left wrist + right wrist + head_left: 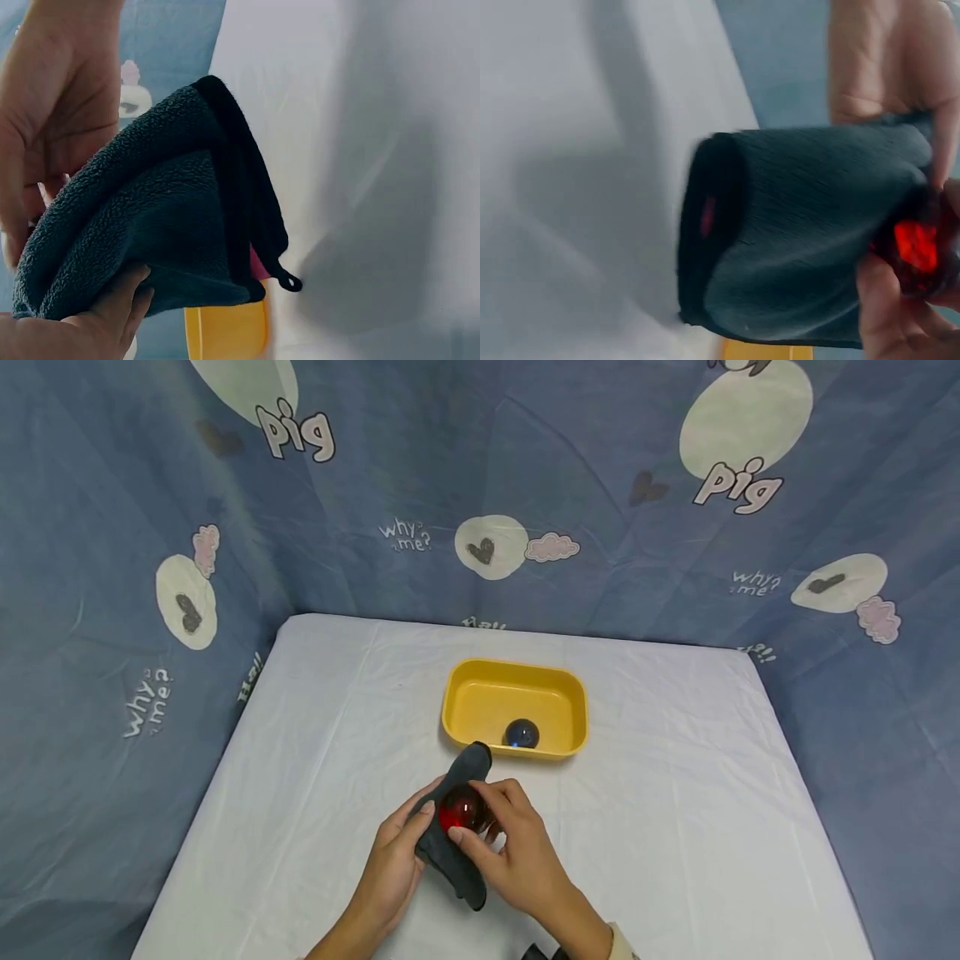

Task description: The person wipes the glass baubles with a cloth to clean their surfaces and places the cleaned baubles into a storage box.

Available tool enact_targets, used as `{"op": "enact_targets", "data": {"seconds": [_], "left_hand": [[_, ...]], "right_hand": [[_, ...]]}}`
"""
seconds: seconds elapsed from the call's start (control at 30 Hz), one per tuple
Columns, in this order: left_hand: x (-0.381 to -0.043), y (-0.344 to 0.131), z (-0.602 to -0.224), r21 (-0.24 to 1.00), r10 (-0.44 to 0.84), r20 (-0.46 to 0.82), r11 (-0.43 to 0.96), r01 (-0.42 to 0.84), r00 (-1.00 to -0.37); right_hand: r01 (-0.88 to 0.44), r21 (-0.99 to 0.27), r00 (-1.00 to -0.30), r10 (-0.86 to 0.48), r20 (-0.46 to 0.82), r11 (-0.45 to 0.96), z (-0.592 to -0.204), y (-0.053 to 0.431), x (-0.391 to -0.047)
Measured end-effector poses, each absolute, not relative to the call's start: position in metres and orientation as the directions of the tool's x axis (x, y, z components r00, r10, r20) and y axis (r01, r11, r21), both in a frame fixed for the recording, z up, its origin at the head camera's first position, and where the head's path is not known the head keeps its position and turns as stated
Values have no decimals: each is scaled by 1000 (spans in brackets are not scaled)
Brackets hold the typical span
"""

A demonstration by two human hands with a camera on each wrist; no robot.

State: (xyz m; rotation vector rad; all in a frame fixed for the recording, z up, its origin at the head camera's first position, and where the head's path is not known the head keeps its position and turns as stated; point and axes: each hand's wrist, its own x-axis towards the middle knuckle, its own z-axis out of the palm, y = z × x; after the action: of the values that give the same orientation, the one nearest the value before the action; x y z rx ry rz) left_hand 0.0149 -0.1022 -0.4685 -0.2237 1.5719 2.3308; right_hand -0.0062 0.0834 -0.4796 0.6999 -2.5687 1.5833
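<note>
My left hand (393, 852) grips a dark grey-green cloth (452, 852), its thumb on top near the fold. Against the cloth sits a clear red ball (461, 808), pinched between the thumb and fingers of my right hand (523, 852). In the left wrist view the folded cloth (165, 202) hangs down with a black edge and a small loop, and it hides the ball. The right wrist view shows the red ball (916, 246) pressed to the upper fold of the cloth (802, 225).
Just beyond the hands stands a yellow tray (517, 672) with a dark blue ball (522, 733) by its near wall. A white sheet (675, 793) covers the table. Blue printed fabric (585, 468) hangs behind and at the sides. A black object (536, 952) shows at the bottom edge.
</note>
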Motion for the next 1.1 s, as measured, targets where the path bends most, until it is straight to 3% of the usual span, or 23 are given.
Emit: {"op": "enact_targets", "data": {"seconds": [0.23,0.37,0.53,0.83,0.97,1.1], "left_hand": [[15,-103,-469,878,172,-315,-321,-355,-933],[14,-101,-469,869,170,-320,-340,-360,-932],[12,-100,-467,846,166,-293,-415,-336,-942],[12,-102,-466,823,176,-263,-473,-316,-949],[13,-102,-466,832,179,-267,-454,-320,-947],[13,-102,-467,847,175,-276,-421,-325,-945]], "right_hand": [[-224,-927,-908,-409,86,302,-476,90,-11],[-183,-931,-925,-376,54,315,-474,89,-10],[-280,-879,-935,-317,159,385,-471,81,-3],[-589,-659,-806,-400,437,467,-478,80,4],[-633,-609,-774,-403,488,479,-480,81,2],[-571,-678,-818,-397,417,464,-477,84,-1]]}}
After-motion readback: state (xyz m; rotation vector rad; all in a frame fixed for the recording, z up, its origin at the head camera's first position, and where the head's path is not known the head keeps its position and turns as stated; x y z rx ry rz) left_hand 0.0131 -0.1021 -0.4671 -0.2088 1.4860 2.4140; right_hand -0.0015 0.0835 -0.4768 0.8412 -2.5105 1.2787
